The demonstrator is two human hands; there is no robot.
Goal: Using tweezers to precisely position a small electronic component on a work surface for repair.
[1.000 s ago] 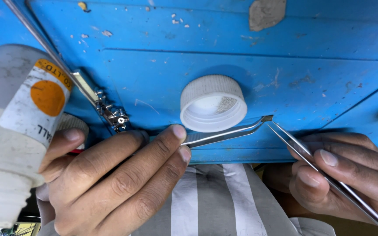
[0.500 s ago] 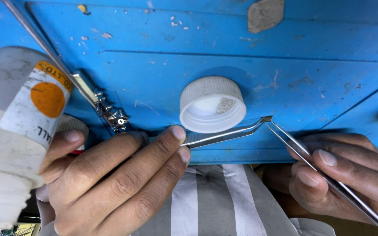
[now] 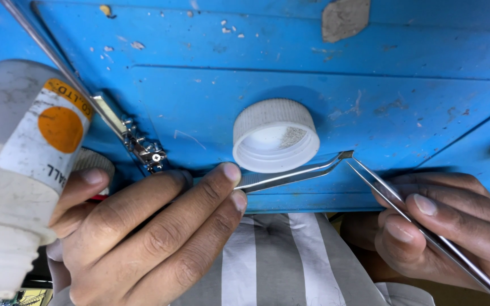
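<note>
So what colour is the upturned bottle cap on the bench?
White, ribbed cap, clearest in the head view.

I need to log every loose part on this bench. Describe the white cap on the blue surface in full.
The white cap is a round screw lid, plastic by its look, with fine vertical ribs around its side. It lies upside down, open side up, so the shallow inside shows, with a greyish smudge on its floor. It rests on the scuffed blue surface, just above the bent tweezers held in the left hand. Neither hand touches it.
</note>
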